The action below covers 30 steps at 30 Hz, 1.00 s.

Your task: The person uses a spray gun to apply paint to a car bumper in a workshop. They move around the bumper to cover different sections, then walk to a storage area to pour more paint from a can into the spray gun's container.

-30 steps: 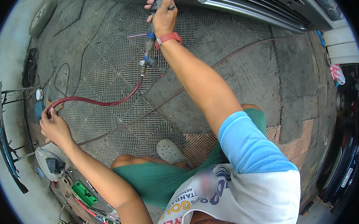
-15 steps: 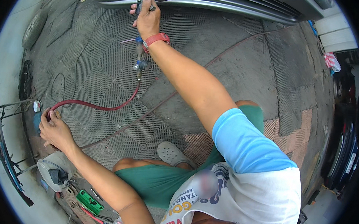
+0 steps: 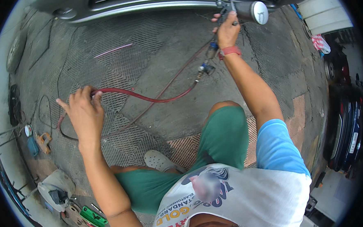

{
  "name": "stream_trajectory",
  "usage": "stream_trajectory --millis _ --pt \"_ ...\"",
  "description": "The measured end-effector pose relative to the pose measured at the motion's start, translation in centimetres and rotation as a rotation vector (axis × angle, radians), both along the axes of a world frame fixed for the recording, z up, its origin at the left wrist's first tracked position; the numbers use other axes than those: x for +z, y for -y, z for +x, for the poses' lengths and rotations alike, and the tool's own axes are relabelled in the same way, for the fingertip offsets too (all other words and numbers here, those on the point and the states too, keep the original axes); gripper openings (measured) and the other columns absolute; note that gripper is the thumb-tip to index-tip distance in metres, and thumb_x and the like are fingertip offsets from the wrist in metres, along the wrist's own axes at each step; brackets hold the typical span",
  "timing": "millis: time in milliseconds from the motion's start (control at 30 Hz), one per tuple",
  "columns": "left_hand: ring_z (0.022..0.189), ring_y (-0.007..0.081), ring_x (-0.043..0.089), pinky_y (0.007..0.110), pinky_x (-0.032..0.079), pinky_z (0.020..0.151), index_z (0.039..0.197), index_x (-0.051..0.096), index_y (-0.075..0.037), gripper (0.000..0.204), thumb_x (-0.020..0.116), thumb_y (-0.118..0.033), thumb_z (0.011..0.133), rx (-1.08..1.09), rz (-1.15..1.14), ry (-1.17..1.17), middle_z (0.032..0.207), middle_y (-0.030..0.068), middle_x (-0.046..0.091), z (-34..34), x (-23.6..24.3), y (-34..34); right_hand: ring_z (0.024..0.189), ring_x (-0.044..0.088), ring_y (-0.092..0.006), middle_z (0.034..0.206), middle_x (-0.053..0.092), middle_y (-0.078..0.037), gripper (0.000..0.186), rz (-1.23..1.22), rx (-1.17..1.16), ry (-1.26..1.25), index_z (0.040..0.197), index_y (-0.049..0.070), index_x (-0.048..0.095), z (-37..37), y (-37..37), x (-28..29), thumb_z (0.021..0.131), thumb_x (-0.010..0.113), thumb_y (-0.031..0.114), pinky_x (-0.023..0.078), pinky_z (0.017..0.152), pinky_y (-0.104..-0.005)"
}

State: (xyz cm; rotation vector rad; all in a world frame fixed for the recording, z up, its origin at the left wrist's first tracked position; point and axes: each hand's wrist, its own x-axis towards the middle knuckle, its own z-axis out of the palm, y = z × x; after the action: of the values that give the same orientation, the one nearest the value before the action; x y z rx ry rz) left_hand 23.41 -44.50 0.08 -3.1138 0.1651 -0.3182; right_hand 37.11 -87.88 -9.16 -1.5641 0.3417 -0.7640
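My right hand (image 3: 228, 31) is wrapped round the handle of a spray gun (image 3: 224, 9) with a round silver cup (image 3: 257, 13), held up close to a grey car bumper (image 3: 146, 11). Below the gun's handle hang a small filter and a regulator (image 3: 206, 68). A red air hose (image 3: 157, 100) runs from them in a slack curve to my left hand (image 3: 85, 116). Thumb and fingers of that hand close on the hose, while one finger sticks out to the left. Past this hand the hose loops down behind my wrist.
A thin pink strip (image 3: 113, 51) lies on the ridged floor mats (image 3: 109, 75). At lower left are a white container (image 3: 56, 185), a green tool case (image 3: 93, 217) and an orange-brown tool (image 3: 44, 142). A tire (image 3: 16, 52) leans by the left wall. Another car (image 3: 347, 130) is at far right.
My right hand has swung the spray gun rightward along the bumper. My left hand has moved right and up with the hose. My body and view have shifted too.
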Motion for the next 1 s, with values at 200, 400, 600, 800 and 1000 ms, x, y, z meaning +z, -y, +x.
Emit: stream_trajectory --millis 200,400,600,800,1000 --pt "0.089 0.0314 0.061 0.064 0.020 0.125 0.101 0.069 -0.003 0.017 0.067 -0.020 0.097 -0.288 -0.123 -0.181 0.087 0.0107 0.064 -2.4 1.7 11.9 0.073 0.072 -0.0185 0.089 0.074 -0.014 0.052 -0.105 -0.141 -0.086 0.112 -0.003 0.062 -1.6 16.4 1.9 0.112 0.040 0.044 0.054 0.046 -0.0292" --pt "0.088 0.0300 0.061 0.065 0.023 0.124 0.104 0.070 -0.001 0.018 0.069 -0.017 0.094 -0.385 -0.176 -0.315 0.086 0.0108 0.064 -4.6 0.7 16.5 0.067 0.073 -0.0201 0.088 0.075 -0.015 0.058 -0.224 -0.239 -0.127 0.103 -0.005 0.064 -0.9 28.4 3.5 0.112 0.038 0.045 0.055 0.045 -0.0307" --pt "0.086 0.0300 0.060 0.064 0.024 0.124 0.107 0.071 -0.002 0.018 0.067 -0.016 0.096 -0.370 -0.183 -0.241 0.085 0.0105 0.064 -4.5 0.1 17.4 0.070 0.075 -0.0217 0.087 0.074 -0.017 0.059 -0.227 -0.400 0.053 0.107 -0.008 0.062 0.8 33.9 5.3 0.111 0.040 0.047 0.058 0.045 -0.0317" --pt "0.089 0.0302 0.060 0.063 0.025 0.124 0.109 0.073 -0.004 0.018 0.064 -0.015 0.097 -0.314 -0.136 -0.227 0.087 0.0107 0.064 -3.2 0.3 16.4 0.068 0.069 -0.0168 0.085 0.074 -0.011 0.050 -0.158 -0.427 -0.148 0.120 -0.001 0.068 -0.1 29.4 6.7 0.111 0.044 0.042 0.054 0.052 -0.0293" --pt "0.096 0.0333 0.061 0.063 0.024 0.124 0.108 0.072 -0.005 0.019 0.061 -0.018 0.100 -0.209 -0.044 -0.179 0.093 0.0121 0.065 -1.6 -0.1 11.4 0.072 0.074 -0.0187 0.090 0.076 -0.014 0.058 -0.202 -0.041 -0.114 0.118 -0.005 0.066 -2.6 16.6 5.5 0.112 0.038 0.046 0.055 0.047 -0.0298"
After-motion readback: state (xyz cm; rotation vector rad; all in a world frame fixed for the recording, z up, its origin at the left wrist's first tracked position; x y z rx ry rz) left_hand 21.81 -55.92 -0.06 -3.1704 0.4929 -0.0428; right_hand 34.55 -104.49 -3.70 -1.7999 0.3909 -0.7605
